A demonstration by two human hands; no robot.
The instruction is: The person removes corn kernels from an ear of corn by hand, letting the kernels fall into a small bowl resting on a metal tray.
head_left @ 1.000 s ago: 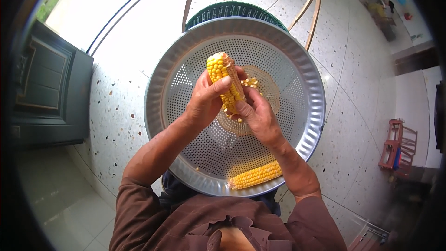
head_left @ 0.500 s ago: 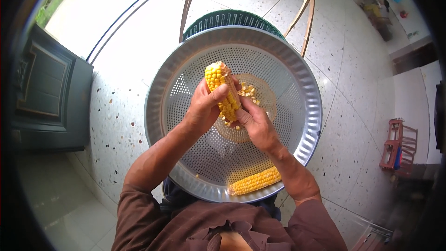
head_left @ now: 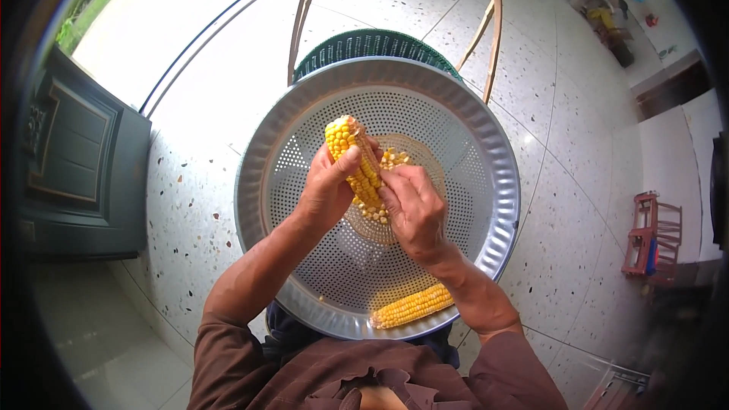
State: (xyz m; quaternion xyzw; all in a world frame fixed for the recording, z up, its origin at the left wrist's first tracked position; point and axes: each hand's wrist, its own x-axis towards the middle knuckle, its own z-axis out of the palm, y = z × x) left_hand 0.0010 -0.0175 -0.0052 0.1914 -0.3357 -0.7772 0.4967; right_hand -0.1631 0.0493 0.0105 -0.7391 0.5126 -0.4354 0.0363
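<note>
A yellow corn cob (head_left: 365, 176) is held upright at a slant over a wide metal pan with a perforated bottom (head_left: 497, 175). My left hand (head_left: 325, 188) wraps around its left side, thumb lying across the kernels. On the cob's right side, where a strip looks bare of kernels, my right hand (head_left: 416, 209) presses with curled fingers and thumb. Loose kernels (head_left: 393, 158) lie in the pan's middle, beneath and beside the cob. A second, full corn cob (head_left: 412, 306) rests along the pan's near right edge, partly beside my right forearm.
Under the pan's far side shows a green woven basket (head_left: 372, 45) with tall wooden handles (head_left: 493, 30). A dark panelled door (head_left: 83, 152) stands open at left. To the right is a reddish wooden chair (head_left: 644, 235) on the speckled floor (head_left: 190, 182).
My right hand has shifted slightly up along the cob, its fingers more curled. The pan sits a little lower in view. More loose kernels show below the cob.
</note>
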